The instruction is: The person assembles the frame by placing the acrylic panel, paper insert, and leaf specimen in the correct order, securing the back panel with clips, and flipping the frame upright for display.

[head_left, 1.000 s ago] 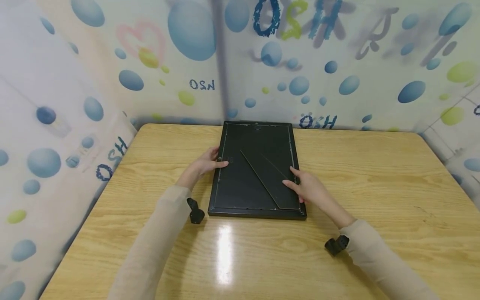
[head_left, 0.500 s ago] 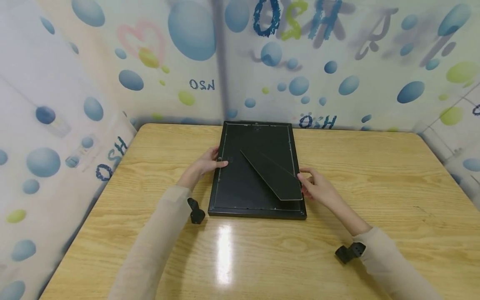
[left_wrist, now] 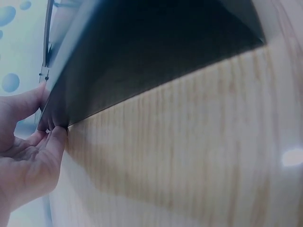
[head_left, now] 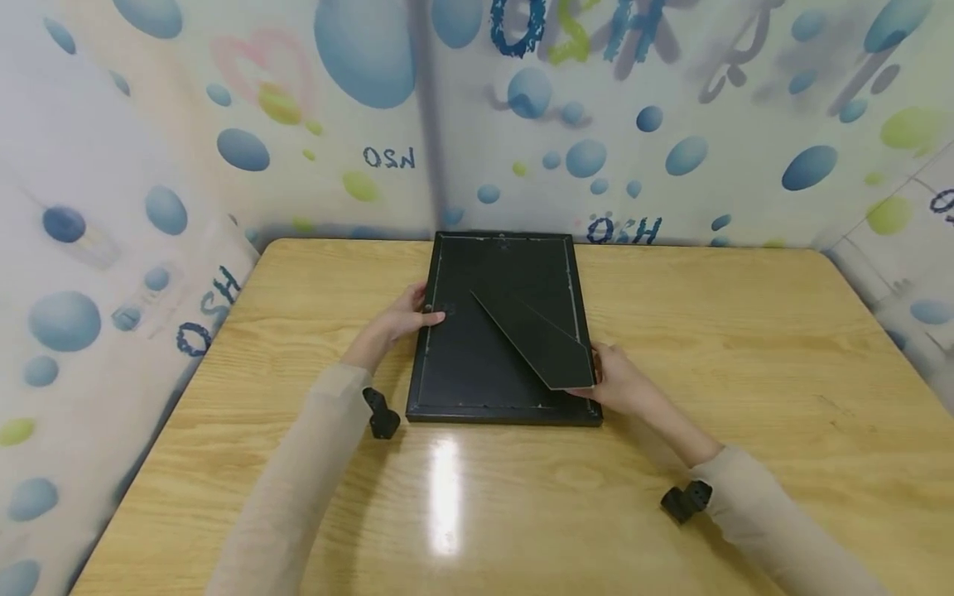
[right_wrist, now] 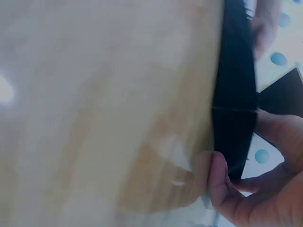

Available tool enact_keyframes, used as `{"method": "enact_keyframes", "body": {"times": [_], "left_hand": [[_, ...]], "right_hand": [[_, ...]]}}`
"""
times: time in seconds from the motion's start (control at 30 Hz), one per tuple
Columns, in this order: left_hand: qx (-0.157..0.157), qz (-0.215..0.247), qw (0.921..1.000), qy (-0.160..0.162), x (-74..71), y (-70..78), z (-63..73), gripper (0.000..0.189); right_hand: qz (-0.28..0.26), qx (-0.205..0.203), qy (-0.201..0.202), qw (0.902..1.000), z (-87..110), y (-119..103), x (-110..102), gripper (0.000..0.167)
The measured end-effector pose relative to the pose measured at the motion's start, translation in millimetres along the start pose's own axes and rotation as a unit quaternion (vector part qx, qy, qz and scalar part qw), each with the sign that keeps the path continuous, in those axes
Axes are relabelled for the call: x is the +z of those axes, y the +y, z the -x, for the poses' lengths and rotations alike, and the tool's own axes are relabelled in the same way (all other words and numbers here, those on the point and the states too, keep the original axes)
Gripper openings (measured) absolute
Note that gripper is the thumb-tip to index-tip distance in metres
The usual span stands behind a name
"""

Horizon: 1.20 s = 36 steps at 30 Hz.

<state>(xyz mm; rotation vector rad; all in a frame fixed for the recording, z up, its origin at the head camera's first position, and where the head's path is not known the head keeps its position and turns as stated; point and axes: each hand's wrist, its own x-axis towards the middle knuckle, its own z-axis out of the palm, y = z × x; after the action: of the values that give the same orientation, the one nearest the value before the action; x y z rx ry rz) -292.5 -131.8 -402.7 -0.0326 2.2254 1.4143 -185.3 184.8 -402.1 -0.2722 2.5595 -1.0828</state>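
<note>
A black picture frame (head_left: 477, 372) lies back side up on the table, its easel stand (head_left: 544, 348) raised at an angle from the backing. My left hand (head_left: 398, 319) grips the frame's left edge, thumb on top. In the left wrist view, the fingers of that left hand (left_wrist: 33, 161) curl under the frame's side (left_wrist: 142, 56). At the right edge, my right hand (head_left: 622, 385) holds the frame near its front corner, partly behind the stand. The right wrist view has the right hand's (right_wrist: 265, 189) thumb and fingers round the frame's edge (right_wrist: 236, 71).
The wooden table (head_left: 745, 356) extends to both sides and in front of the frame. Behind it rises a wall covering (head_left: 671, 99) with blue and green dots, close to the frame's far edge. Black wrist cameras (head_left: 383, 418) sit on both forearms.
The stand has swung up from lying nearly flat on the backing. My right hand went from the stand to the frame's right edge. The left hand keeps its hold; the head view has shifted slightly.
</note>
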Motion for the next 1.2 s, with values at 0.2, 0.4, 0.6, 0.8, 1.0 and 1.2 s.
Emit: {"method": "enact_keyframes", "body": {"times": [0.2,0.4,0.6,0.8,1.0,1.2], "left_hand": [[0.003,0.005,1.0000,-0.002,-1.4,-2.5,-1.1,0.079],[0.001,-0.001,1.0000,0.008,-1.1,-4.3,-3.2,0.077],[0.001,-0.002,0.9999,0.011,0.1,-3.4,-3.0,0.077],[0.004,0.005,1.0000,0.005,0.8,-1.9,-0.9,0.077],[0.005,0.010,0.9999,0.009,1.7,-1.9,0.1,0.076],[0.012,0.009,0.9998,0.011,0.0,-3.5,-1.6,0.077]], "right_hand": [[-0.025,0.013,0.005,0.9996,-3.9,1,1,0.066],[0.035,-0.007,0.045,0.9983,-12.7,6,-4,0.049],[0.067,0.016,0.044,0.9967,-15.7,4,-8,0.051],[-0.006,0.050,-0.020,0.9985,-16.6,4,-17,0.054],[-0.114,0.098,-0.068,0.9863,-16.2,6,-27,0.058],[-0.133,0.103,-0.054,0.9842,-20.1,7,-27,0.057]]}}
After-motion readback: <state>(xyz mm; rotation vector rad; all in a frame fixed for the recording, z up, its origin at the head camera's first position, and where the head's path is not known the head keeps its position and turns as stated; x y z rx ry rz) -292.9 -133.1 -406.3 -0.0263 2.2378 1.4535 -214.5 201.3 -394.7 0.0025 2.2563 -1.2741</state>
